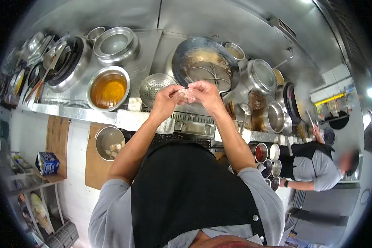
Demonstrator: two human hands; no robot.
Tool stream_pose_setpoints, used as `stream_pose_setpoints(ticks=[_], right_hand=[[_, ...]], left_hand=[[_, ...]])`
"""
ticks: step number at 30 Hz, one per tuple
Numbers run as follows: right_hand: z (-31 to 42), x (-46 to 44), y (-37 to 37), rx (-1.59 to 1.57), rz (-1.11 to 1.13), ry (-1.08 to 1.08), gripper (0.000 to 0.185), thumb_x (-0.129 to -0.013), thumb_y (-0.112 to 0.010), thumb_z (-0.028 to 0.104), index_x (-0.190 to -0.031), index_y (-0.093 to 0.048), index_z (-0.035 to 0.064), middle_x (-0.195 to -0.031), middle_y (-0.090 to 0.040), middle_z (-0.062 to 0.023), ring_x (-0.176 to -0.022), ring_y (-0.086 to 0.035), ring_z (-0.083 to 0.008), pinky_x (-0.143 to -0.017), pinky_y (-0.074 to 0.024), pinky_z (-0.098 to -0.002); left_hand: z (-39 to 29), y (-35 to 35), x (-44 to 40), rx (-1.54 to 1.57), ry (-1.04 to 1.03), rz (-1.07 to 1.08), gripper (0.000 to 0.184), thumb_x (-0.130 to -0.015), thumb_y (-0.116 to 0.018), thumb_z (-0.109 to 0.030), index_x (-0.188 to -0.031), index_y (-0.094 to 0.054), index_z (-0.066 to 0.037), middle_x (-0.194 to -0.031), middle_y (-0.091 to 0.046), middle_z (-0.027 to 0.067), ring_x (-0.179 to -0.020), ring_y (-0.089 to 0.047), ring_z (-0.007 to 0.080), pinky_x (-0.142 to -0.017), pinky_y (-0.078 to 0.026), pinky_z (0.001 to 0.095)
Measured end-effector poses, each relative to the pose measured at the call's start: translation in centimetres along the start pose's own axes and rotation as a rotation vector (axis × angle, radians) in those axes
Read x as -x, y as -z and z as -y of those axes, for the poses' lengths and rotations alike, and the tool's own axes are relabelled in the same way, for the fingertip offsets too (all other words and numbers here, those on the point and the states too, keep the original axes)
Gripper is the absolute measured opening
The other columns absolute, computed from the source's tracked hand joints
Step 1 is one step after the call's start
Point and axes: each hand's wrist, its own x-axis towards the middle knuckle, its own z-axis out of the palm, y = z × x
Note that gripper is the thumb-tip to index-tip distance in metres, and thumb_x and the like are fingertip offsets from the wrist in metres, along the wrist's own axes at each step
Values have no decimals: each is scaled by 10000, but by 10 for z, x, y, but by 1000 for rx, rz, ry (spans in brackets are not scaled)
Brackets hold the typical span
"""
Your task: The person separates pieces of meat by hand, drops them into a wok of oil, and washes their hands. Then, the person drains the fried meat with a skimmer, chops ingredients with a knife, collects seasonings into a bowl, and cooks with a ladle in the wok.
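Just in front of the wok, my left hand [168,98] and my right hand [204,94] meet, fingers pinched on a pale, crumbly piece of food [186,93] between them. Pale residue coats the fingertips. Below and left of my hands lies a perforated steel strainer [149,89]. Behind my right hand is the large dark wok [182,62], with a wire rack and some brownish liquid inside it.
A bowl of amber oil [110,89] stands at the left. A pot with pale chunks [110,142] sits low at the left. Steel pots [273,117] and sauce containers [261,152] are at the right, where a co-worker [316,165] stands.
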Motion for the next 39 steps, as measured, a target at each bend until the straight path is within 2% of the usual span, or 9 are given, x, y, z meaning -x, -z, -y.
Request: stream_pose_setpoints(ticks=[8, 11, 13, 20, 25, 27, 31, 34, 39], right_hand=[[4, 38, -20, 204, -90, 102, 190, -923, -715, 36, -1088, -701, -58, -937, -740, -91, -768, -684, -125, -687, -576, -272], [6, 39, -3, 72, -164, 71, 170, -924, -709, 31, -1070, -706, -56, -933, -740, -106, -774, -698, -140, -686, -596, -284], [15, 43, 6, 46, -136, 67, 211, -935, -675, 3, -1138, -680, -55, -972, -730, -141, -852, -734, -228, -709, -609, -332], [28, 23, 1, -219, -67, -95, 296, -974, -583, -8, -1263, -613, -66, -1067, -723, -155, -981, -723, -265, -806, -627, -383], [12, 11, 12, 210, 66, -45, 360, -963, -650, 40, -1316, -618, -23, -1210, -695, -101, -1012, -690, -155, -801, -599, -307], [8, 2, 15, 295, 100, -96, 386, -944, -679, 46, -1323, -630, -4, -1193, -699, -85, -1005, -680, -128, -772, -579, -289], [-3, -10, 19, 393, 142, 142, 329, -969, -663, 100, -1290, -664, 28, -1069, -717, -76, -894, -681, -121, -697, -563, -275], [-2, -29, 36, 434, 212, -23, 310, -982, -646, 114, -1271, -668, 6, -1095, -718, -90, -899, -690, -141, -732, -582, -291], [-9, -86, 80, 38, -92, -213, 245, -996, -581, 73, -1196, -688, -21, -1108, -725, -100, -880, -707, -174, -729, -602, -321]], left_hand=[[-4, -6, 6, -126, 57, 24, 139, -1007, -591, -77, -1094, -618, 28, -853, -687, 82, -639, -641, 126, -567, -514, 275], [14, 3, -4, 64, 39, -85, 151, -1005, -585, -75, -1126, -596, 14, -861, -680, 75, -638, -640, 127, -562, -502, 263], [20, 14, -10, 148, 63, -154, 164, -998, -591, -81, -1137, -581, 5, -878, -675, 72, -672, -654, 144, -586, -509, 269], [24, 2, -6, 202, 147, -27, 188, -996, -569, -76, -1162, -608, 3, -898, -691, 56, -724, -667, 145, -621, -525, 285], [23, -7, -13, 95, 89, -4, 178, -981, -615, -80, -1136, -634, 4, -877, -675, 43, -705, -628, 113, -636, -517, 263], [25, -6, -17, 57, 68, -13, 162, -982, -626, -82, -1114, -647, 9, -873, -674, 42, -702, -623, 106, -631, -514, 258], [39, -1, -29, -73, 35, -25, 153, -956, -677, -86, -1075, -664, 9, -864, -670, 29, -690, -609, 90, -611, -501, 257], [35, 0, -31, -60, 76, -86, 147, -951, -683, -87, -1065, -670, 6, -846, -661, 18, -677, -592, 81, -603, -488, 251], [48, 19, -34, 143, 163, -319, 176, -974, -634, -123, -1071, -689, 14, -761, -642, 24, -643, -562, 99, -588, -461, 257]])
